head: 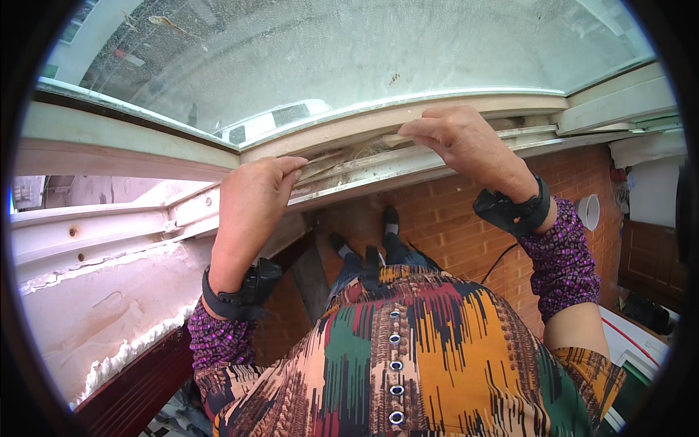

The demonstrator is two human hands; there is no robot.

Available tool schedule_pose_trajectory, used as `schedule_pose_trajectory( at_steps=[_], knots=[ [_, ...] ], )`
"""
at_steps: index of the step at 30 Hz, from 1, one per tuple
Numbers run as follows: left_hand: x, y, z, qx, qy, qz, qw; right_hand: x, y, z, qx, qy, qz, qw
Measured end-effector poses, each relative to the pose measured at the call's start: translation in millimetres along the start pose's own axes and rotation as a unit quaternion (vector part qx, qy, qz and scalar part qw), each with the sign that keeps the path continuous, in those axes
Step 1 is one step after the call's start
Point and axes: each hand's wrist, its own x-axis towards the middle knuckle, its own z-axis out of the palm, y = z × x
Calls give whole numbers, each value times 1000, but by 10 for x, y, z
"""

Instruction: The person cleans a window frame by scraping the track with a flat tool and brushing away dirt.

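A dirty window track (349,169) runs beneath the pale lower rail (377,113) of a window sash. Over the track's left part is my left hand (254,188), thumb and forefinger pinched at the end of a thin, dull strip (323,159). Further right, my right hand (461,139) grips a pale, flat piece (394,140) between thumb and fingers. Grey dust and fibrous debris (368,150) lie in the track between both hands. Whether the strip and the pale piece are joined cannot be seen.
Dusty window glass (338,60) rises beyond the rail. At left, an open gap shows a white frame with rusty screws and a rough plaster sill (104,306). Below are a brick-patterned tile floor (437,213), a white bucket (588,212) and a black cable (498,262).
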Motion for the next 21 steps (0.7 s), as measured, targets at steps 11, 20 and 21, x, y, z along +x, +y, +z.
schedule_pose_trajectory(
  at_steps=[11, 20, 21],
  knots=[
    [-222, -22, -127, -119, 19, -22, 992, -154, -264, -104, 12, 46, -41, 998],
    [-980, 93, 82, 131, -29, 80, 988, -627, -544, 222, -43, -32, -122, 991],
    [-1022, 33, 202, 161, -36, 112, 980, -644, -564, 257, -69, -50, -131, 988]
  ],
)
